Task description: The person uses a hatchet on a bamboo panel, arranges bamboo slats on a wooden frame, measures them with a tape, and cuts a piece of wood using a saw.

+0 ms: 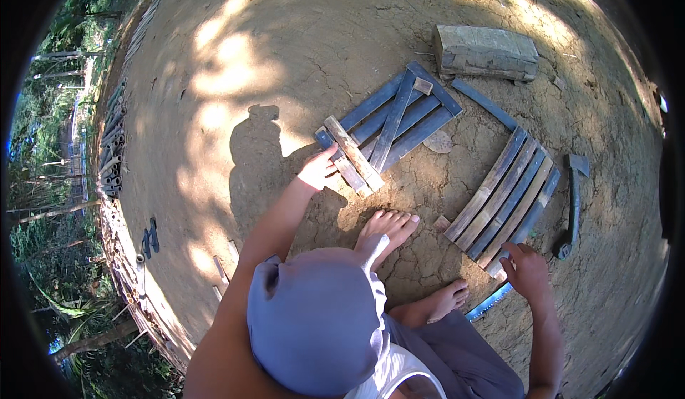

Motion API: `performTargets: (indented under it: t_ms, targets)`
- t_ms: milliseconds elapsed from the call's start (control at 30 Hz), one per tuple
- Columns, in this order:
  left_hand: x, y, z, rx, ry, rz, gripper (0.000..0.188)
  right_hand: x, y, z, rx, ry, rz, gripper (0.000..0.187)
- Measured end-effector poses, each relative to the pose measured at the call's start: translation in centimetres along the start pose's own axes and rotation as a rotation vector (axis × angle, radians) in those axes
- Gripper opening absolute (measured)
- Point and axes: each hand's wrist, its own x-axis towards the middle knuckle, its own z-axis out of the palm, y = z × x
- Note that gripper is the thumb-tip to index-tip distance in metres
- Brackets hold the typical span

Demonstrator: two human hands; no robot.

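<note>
My left hand [318, 168] grips the near-left end of a slatted panel [389, 124], its thumb along the edge. Dark strips make up this panel, with a diagonal piece across them and two paler crosspieces at the near end. To the right lies a second slatted panel [505, 195] of several side-by-side brown and dark slats. My right hand [526, 267] is at its near end, fingers bent and apart. A blue saw-like blade [489, 303] shows just below that hand; its other end is hidden.
A squared wooden block [486, 53] lies beyond the panels, near a loose dark strip [485, 103]. At the right is a hatchet-like tool [574, 203]. My bare feet [391, 231] rest on cracked earth. Dark short pieces [150, 238] and a pole pile [112, 145] lie left.
</note>
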Motion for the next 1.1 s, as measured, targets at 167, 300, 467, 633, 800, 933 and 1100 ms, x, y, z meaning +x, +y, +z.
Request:
performTargets:
  t_ms: [167, 300, 467, 633, 800, 933, 1100]
  targets:
    - [-2.2, 2.0, 0.5, -0.071, -0.263, 0.052, 0.039, 0.0, -1.1, 3.6, 0.208, -0.023, 0.025, 0.028]
    - [-0.6, 1.2, -0.4, -0.243, -0.330, 0.139, 0.032, -0.3, -0.8, 4.8, 0.119, -0.060, -0.025, 0.026]
    - [0.4, -3.5, 0.5, -0.465, -0.337, 0.269, 0.027, -0.4, -0.2, 4.2, 0.126, -0.027, 0.030, 0.025]
    - [2.0, -6.6, -1.7, -0.561, -0.286, 0.284, 0.040, 1.0, -0.3, 3.8, 0.091, 0.012, -0.011, 0.026]
    - [-4.7, -0.9, 3.5, 0.493, -0.090, 0.052, 0.049, -0.8, 0.9, 3.9, 0.100, 0.029, 0.070, 0.026]
    - [-2.8, 2.6, 7.0, 0.906, -0.250, 0.421, 0.043, -0.6, 2.7, 6.5, 0.155, 0.128, 0.173, 0.038]
    - [-5.2, 7.4, 26.5, 1.508, -0.450, 1.263, 0.022, -0.8, 6.1, 11.0, 0.443, 0.675, 0.575, 0.057]
